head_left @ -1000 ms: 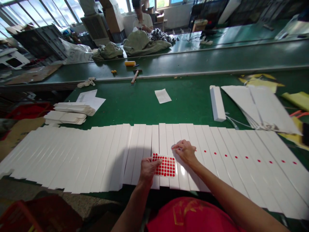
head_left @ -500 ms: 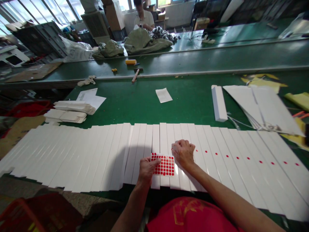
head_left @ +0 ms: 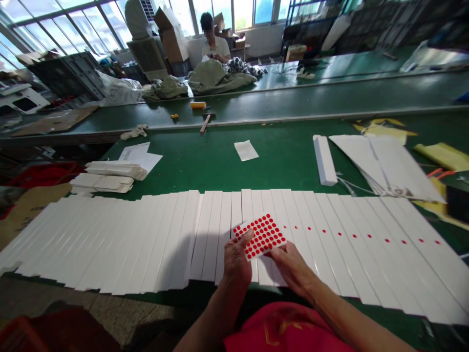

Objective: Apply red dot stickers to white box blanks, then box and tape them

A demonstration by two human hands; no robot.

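My left hand (head_left: 236,259) grips a sheet of red round stickers (head_left: 264,231), its thumb pressed on the sheet's face. At the sheet's lower right edge, my right hand (head_left: 291,264) is closed on it, with some fingertips hidden underneath. Both hands are above a long overlapping row of narrow white flat pieces (head_left: 146,239), which look like flat cartons. Single red dots (head_left: 324,231) run in a line across the pieces to the right of my hands. No dots show on the pieces to the left.
Bundled white pieces (head_left: 110,176) lie at the left of the green table (head_left: 198,161). A white box (head_left: 324,160) and a tied white stack (head_left: 388,164) are at the right. A hammer (head_left: 205,123) lies farther back. A person (head_left: 216,46) sits behind the far bench.
My right hand has come off the row of white pieces and back to the sticker sheet. The sheet has tilted and risen slightly. Another red dot shows on the row. The view has tipped up.
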